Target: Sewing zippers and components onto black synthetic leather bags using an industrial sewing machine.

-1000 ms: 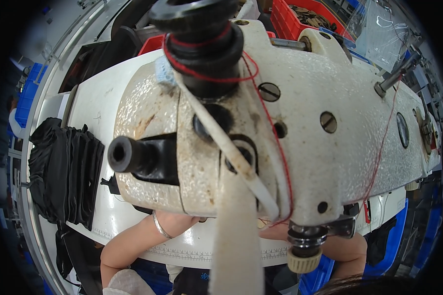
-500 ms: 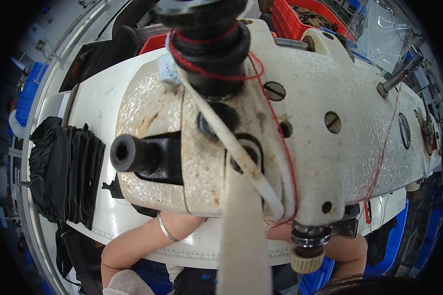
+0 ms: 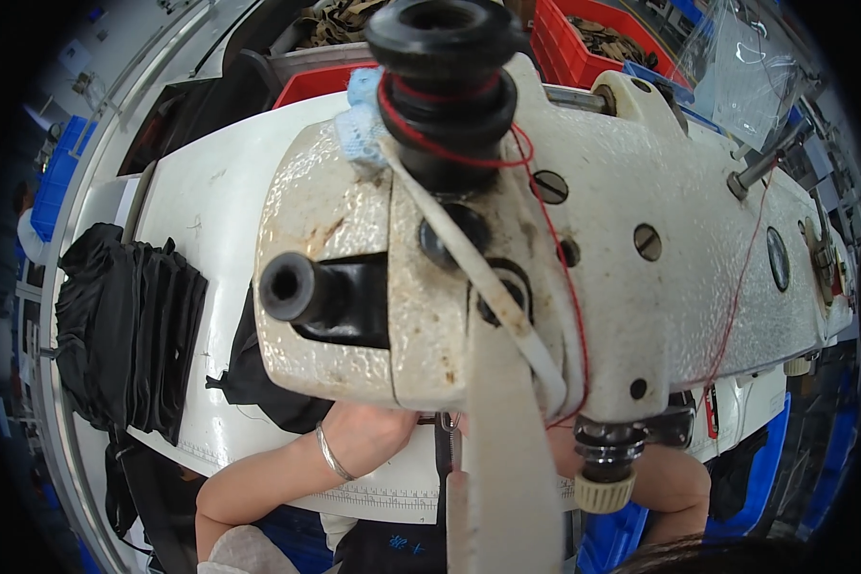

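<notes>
The white sewing machine head (image 3: 421, 325) fills the middle of the view and covers much of the work. Below its lower edge is my left hand (image 3: 368, 435), a silver bangle on its wrist, with curled fingers partly hidden under the machine. Right beside its fingertips hangs a dark zipper strip (image 3: 444, 445), running down toward the table edge. My right hand (image 3: 566, 452) is mostly covered by the machine and a pale strap (image 3: 512, 450); its fingers do not show. Black fabric (image 3: 282, 397) lies under the machine's left side, close to my left hand.
A stack of folded black fabric pieces (image 3: 129, 335) sits on the white table (image 3: 225, 230) at left. Red bins (image 3: 598, 43) with brown pieces stand behind. Red thread (image 3: 574, 306) runs over the machine. A blue bin (image 3: 761, 469) is at lower right.
The machine appears shifted right in the view. More black fabric shows at its left side. The zipper strip has come into sight beside my left hand, which sits slightly farther right.
</notes>
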`<action>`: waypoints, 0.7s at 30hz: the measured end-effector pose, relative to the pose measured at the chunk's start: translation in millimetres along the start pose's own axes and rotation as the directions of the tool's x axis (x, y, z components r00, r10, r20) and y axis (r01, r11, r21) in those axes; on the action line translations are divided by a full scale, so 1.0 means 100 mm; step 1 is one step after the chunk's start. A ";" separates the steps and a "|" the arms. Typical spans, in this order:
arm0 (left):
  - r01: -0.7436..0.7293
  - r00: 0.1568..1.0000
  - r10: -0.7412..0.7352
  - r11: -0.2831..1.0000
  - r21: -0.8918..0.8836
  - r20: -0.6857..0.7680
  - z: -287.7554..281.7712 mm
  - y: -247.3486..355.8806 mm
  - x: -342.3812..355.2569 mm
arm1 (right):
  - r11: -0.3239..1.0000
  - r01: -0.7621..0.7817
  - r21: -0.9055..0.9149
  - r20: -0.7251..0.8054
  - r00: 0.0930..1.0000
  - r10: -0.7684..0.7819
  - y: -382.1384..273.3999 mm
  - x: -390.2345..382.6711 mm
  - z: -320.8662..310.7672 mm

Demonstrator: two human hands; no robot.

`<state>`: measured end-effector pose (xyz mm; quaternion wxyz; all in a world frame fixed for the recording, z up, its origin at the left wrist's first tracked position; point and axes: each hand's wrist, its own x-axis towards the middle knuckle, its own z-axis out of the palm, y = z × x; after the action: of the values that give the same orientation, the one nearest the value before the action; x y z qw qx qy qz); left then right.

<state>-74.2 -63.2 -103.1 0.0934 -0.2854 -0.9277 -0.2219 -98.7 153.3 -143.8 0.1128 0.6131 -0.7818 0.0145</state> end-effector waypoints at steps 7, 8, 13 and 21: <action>0.038 0.998 -0.040 0.998 -0.059 -0.043 -0.09 0.03 0.03 | 0.977 0.085 -0.195 0.072 0.995 -0.072 0.04 -0.09 -0.11; 0.058 0.997 -0.062 0.996 -0.073 -0.049 -0.08 0.03 0.02 | 0.983 0.066 -0.170 0.022 0.998 -0.063 0.06 -0.09 -0.14; 0.098 0.988 -0.110 0.988 -0.116 -0.105 0.03 0.02 -0.02 | 1.000 0.000 0.011 -0.158 0.987 0.002 0.09 -0.05 -0.25; -0.015 1.000 0.016 0.999 0.036 -0.019 0.09 0.00 -0.11 | 0.994 -0.027 0.109 -0.260 0.964 0.054 0.08 -0.02 -0.31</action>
<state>-65.6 -64.6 -114.7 0.1094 -0.2887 -0.9283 -0.2074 -101.3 162.0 -113.2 0.1827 0.5947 -0.7705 0.1387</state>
